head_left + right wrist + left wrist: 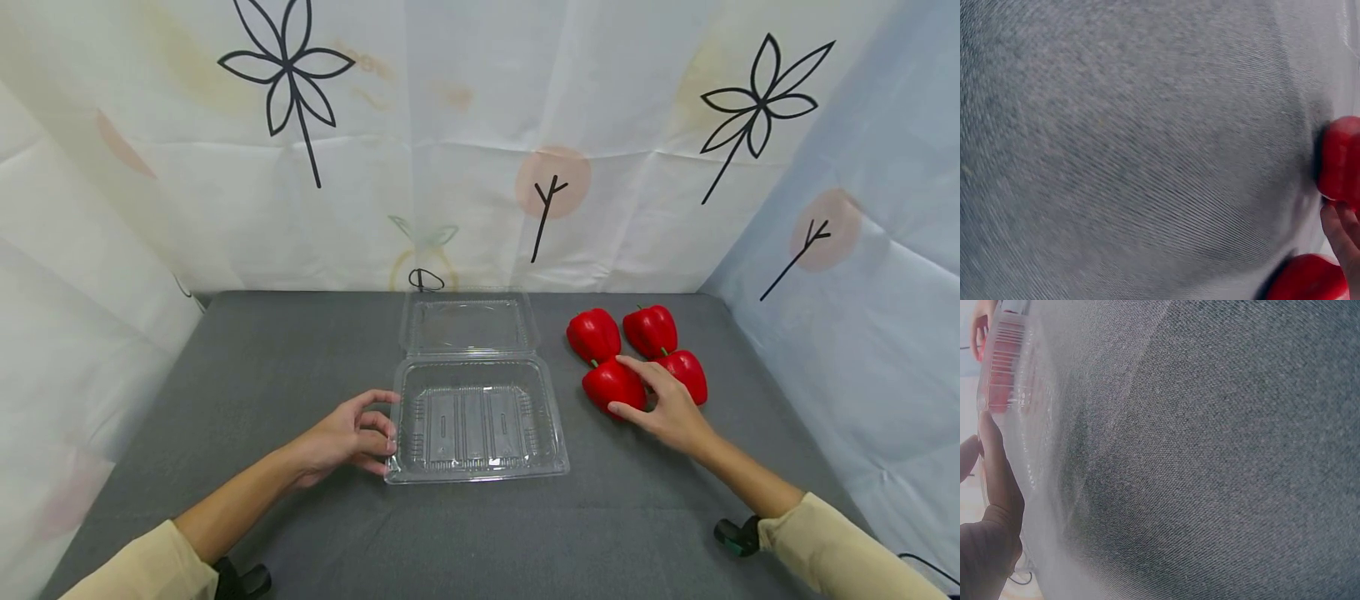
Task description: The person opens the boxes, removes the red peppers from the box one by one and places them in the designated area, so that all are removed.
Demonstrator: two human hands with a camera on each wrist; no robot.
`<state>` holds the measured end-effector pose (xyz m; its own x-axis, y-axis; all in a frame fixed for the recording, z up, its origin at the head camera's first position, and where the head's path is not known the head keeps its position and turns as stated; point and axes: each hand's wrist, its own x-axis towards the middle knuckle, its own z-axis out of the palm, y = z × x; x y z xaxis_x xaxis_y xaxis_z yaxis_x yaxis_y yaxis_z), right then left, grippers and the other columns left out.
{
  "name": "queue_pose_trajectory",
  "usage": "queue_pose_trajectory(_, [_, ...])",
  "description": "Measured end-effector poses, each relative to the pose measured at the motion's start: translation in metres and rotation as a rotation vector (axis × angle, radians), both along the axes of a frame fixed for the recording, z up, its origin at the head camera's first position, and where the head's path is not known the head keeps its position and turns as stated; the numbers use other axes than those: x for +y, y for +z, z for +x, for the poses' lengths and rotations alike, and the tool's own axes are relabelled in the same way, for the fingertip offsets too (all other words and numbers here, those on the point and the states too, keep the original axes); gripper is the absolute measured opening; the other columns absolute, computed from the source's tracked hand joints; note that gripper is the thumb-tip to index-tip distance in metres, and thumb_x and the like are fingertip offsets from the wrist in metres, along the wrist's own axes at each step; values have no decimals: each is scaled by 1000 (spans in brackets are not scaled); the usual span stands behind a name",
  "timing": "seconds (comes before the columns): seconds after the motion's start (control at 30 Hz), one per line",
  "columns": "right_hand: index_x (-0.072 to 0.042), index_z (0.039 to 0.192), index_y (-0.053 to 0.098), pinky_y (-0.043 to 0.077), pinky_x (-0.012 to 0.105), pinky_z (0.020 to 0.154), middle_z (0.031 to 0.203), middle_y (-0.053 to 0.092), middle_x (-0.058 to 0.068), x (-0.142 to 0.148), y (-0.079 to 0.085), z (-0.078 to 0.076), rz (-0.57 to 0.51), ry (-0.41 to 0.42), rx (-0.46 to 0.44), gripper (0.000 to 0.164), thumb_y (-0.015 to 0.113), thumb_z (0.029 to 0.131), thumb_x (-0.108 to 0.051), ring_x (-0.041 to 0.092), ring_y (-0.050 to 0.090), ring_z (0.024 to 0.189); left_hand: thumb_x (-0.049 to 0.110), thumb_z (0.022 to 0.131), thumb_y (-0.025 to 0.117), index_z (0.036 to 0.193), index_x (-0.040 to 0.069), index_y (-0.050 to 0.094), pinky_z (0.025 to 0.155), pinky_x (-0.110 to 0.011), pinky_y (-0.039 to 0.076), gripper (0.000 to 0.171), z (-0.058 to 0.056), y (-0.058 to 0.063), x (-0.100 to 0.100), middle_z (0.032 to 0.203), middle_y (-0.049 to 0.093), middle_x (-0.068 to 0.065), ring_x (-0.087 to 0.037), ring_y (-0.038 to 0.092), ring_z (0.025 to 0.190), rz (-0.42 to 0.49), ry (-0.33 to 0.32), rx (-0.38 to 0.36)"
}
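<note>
A clear plastic clamshell container (480,479) lies with its lid (471,325) folded back. My left hand (352,437) holds its left rim; in the left wrist view, thumb and finger (994,447) sit on either side of the edge. To the right of the container, several red bell peppers are grouped. My right hand (671,408) grips the front-left bell pepper (611,385), thumb on its near side and fingers across the far side. Behind it sit one bell pepper (592,335) and another (651,330); a further bell pepper (686,375) is partly hidden by the hand.
A grey cloth (315,358) covers the table. White printed curtains (465,125) hang behind it and on both sides. Dark straps with small devices are worn on both wrists, and a black cable (930,567) runs at the lower right.
</note>
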<state>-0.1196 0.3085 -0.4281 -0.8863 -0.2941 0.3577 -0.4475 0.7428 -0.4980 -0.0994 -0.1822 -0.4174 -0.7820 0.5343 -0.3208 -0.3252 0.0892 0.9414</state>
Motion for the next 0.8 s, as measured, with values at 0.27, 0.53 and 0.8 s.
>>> queue_pose_trajectory(0.27, [-3, 140, 51, 56, 54, 77, 118, 61, 15, -3, -5, 2, 17, -24, 1, 69, 81, 80, -16, 27, 56, 100, -2, 87, 68, 148, -2, 23, 72, -45, 61, 75, 1, 1, 0, 95, 57, -9, -22, 66, 82, 6, 5, -6])
queue_pose_trajectory(0.53, [-2, 143, 47, 57, 55, 79, 125, 59, 18, -1, 0, 2, 46, -21, -38, 71, 80, 82, -18, 31, 55, 105, 2, 88, 70, 148, -2, 24, 74, -46, 61, 76, -1, 0, -2, 97, 60, -9, -22, 66, 84, 11, -7, -15])
queue_pose_trajectory(0.8, [-4, 144, 47, 58, 40, 68, 123, 57, 17, 4, 30, -1, 40, -49, -31, 69, 78, 84, -18, 29, 63, 90, 12, 93, 69, 149, -3, 26, 83, -46, 59, 72, -16, 10, -24, 106, 64, -17, -30, 66, 96, -91, -19, 51])
